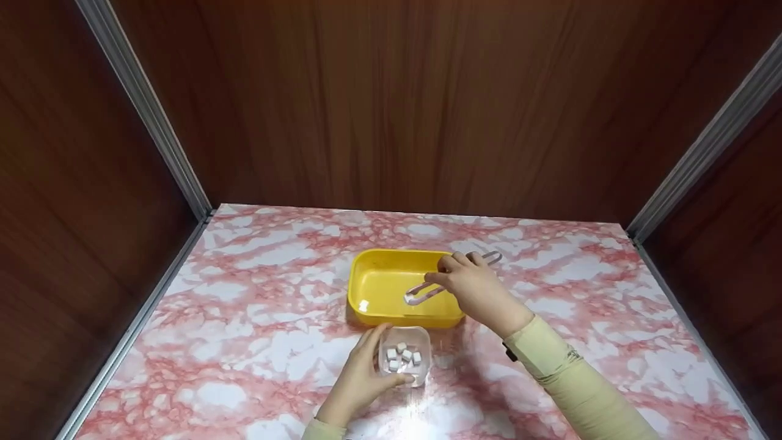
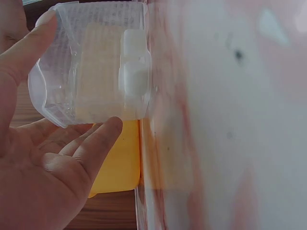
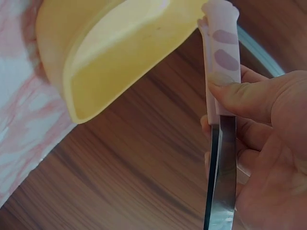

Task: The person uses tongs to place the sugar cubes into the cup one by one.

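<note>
My left hand (image 1: pixel 359 380) holds a small clear plastic container (image 2: pixel 98 62) upright on the table, thumb on its near side and fingers along the far side. Several small white cubes (image 1: pixel 407 355) lie in it. Just behind stands a yellow tub (image 1: pixel 356 287). Over the tub, my right hand (image 1: pixel 481 298) grips metal tongs (image 3: pixel 223 52) with pale pink, purple-spotted ends, thumb on one arm and fingers on the other. A white cube (image 1: pixel 408 298) shows at the tongs' tips in the head view. Inside the tub, a small white patch (image 1: pixel 363 305) shows near the front left corner.
The table (image 1: pixel 244 342) has a red-and-white marbled top. Dark wood-look panels (image 1: pixel 391 110) enclose it at the back and both sides, with metal corner posts (image 1: pixel 146 104) at the back corners.
</note>
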Motion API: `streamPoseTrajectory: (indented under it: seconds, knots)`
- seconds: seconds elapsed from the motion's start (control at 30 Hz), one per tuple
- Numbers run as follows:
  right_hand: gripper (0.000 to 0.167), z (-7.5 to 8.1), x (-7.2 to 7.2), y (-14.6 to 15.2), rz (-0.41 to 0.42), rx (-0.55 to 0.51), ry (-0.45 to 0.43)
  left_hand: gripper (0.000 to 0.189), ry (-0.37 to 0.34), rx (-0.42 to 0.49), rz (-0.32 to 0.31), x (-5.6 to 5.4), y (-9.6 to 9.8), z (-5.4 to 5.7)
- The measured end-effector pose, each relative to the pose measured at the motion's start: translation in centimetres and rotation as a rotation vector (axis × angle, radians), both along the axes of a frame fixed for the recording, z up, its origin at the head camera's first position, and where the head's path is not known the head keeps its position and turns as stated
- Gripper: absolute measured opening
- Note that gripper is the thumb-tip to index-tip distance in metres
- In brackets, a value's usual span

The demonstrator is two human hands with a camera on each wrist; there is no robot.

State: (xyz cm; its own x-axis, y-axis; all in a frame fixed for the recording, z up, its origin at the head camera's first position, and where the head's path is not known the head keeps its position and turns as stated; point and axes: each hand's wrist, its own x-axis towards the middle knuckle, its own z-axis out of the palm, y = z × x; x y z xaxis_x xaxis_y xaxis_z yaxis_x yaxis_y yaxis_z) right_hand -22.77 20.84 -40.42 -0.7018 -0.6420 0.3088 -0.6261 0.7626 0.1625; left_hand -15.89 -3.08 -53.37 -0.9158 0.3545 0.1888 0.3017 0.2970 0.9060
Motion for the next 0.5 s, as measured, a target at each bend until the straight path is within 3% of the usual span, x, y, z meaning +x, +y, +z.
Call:
streamPoseTrajectory:
  seconds: [0.5]
  knots:
    - [0.041, 0.5, 2.5, -0.9, 0.066, -0.001, 0.008, 0.103, -0.009, -0.062, 0.027, 0.0, 0.0, -0.1]
